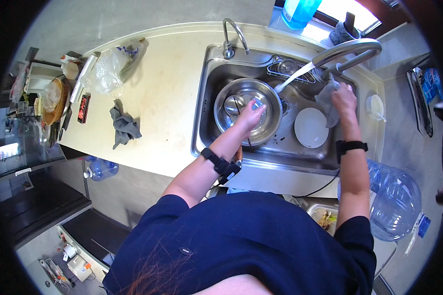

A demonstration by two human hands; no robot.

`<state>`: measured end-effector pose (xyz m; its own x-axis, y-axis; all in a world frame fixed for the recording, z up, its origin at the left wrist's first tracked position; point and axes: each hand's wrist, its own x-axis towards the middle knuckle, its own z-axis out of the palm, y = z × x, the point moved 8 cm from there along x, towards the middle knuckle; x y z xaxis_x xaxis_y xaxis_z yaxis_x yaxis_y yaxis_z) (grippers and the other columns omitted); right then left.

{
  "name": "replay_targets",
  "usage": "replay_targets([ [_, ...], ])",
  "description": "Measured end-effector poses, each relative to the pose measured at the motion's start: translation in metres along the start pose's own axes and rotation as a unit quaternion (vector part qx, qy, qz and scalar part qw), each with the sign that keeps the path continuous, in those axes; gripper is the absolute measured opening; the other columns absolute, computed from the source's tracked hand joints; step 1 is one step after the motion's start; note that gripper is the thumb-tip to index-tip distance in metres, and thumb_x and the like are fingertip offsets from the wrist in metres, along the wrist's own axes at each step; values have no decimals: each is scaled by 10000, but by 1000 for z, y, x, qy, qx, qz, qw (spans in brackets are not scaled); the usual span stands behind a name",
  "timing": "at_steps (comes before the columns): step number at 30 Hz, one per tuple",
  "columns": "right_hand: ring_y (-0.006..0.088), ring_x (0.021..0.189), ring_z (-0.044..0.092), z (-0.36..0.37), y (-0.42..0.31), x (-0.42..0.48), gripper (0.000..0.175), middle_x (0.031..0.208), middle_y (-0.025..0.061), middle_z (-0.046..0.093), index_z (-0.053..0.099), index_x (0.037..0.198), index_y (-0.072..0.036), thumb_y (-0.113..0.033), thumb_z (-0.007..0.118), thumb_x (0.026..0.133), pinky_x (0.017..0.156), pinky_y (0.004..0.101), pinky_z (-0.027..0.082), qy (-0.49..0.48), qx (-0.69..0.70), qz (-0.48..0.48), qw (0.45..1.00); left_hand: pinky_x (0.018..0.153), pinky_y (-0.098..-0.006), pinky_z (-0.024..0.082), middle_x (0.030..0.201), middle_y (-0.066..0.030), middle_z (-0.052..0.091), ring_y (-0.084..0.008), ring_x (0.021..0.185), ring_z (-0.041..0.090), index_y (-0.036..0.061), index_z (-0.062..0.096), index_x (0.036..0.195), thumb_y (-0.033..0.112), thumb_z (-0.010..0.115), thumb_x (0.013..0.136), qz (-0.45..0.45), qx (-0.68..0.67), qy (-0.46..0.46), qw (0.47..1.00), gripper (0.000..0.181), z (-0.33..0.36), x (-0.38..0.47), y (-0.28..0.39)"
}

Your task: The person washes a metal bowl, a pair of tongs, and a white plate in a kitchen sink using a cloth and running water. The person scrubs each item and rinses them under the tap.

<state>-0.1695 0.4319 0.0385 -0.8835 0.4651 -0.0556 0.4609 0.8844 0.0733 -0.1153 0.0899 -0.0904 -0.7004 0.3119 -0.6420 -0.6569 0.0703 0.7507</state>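
My left hand [251,115] is over a round stainless steel pan [221,125] in the sink, with a small pale blue and white thing at its fingers. A metal ladle [233,104] lies in the pan. My right hand [344,99] grips a grey cloth [328,101] beside the base of the large faucet [345,48]. Water runs from the faucet into the sink, just right of the pan. A white plate [311,127] lies on the sink floor, below the cloth.
The steel sink [203,92] has a second, thin faucet [227,40] and a wire rack [291,72]. On the left counter lie a dark cloth [124,125] and a plastic bag [110,70]. A large plastic water bottle [395,206] stands at the lower right.
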Motion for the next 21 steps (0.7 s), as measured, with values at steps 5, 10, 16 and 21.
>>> replay_targets([
  [5, 199, 896, 600, 40, -99, -46, 261, 1021, 59, 633, 600, 1089, -52, -194, 588, 871, 813, 350, 451, -106, 736, 10, 668, 937, -684, 283, 1385, -146, 419, -330, 1246, 415, 211, 253, 1448, 576, 541, 850, -97, -247, -17, 964, 757, 48, 31, 31],
  [10, 254, 990, 581, 14, -181, -82, 462, 1100, 138, 609, 501, 1239, 6, -243, 601, 862, 898, 376, 437, 13, 605, -60, 794, 979, -497, 369, 1204, -105, 562, -289, 1148, 497, 147, 511, 1239, 558, 456, 894, 163, -456, -363, 796, 540, 82, 50, 116],
  [16, 231, 1032, 546, 65, -175, -61, 548, 1199, 152, 557, 362, 1381, -55, -267, 541, 908, 855, 400, 446, -223, 758, 136, 598, 929, -380, 440, 1112, -105, 577, -218, 996, 568, 82, 514, 1227, 175, 382, 964, 71, -393, -195, 896, 308, 101, 48, 75],
  [21, 294, 1211, 480, 31, -180, -56, 456, 1279, 197, 532, 501, 1307, -50, -310, 511, 932, 1030, 381, 337, 5, 539, -152, 829, 893, -344, 444, 1101, -93, 615, -205, 961, 581, 65, 581, 1149, 332, 417, 968, 119, -633, -180, 744, 361, 78, 47, 97],
])
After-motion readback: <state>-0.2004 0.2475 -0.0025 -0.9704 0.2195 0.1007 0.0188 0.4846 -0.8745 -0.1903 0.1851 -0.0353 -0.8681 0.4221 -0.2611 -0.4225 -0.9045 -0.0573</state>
